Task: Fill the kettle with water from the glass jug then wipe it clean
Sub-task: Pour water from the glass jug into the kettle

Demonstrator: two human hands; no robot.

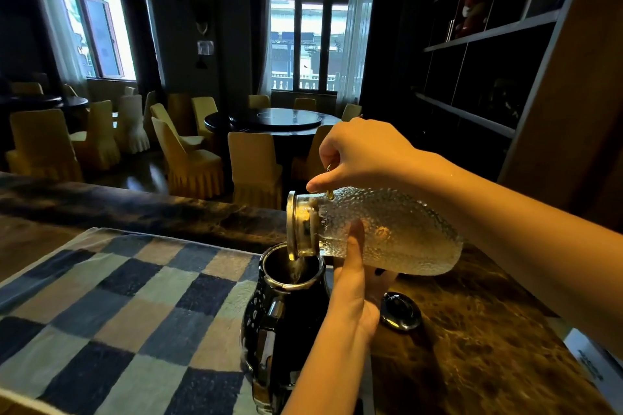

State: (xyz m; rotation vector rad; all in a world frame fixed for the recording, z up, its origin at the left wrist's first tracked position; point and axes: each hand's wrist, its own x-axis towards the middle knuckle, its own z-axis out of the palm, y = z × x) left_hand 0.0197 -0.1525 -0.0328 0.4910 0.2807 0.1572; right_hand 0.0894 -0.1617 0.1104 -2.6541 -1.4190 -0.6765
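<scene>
Grips the handle of the glass jug (387,229) with the right hand (364,152); cups its underside with the left hand (354,293), thumb up the side. Holds the jug almost level, long axis left to right, mouth pointing left and down over the open kettle (286,330), upright on the counter (472,313) at the checked cloth's (118,313) right edge, lid (401,312) just right.

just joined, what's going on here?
A person is pouring water from the glass jug into the open black kettle on the counter. The right hand holds the jug's handle; the left hand steadies its body from beneath. A thin stream enters the kettle mouth. A dark lid lies to its right, a checkered towel to its left. Wiping hasn't started.
</scene>
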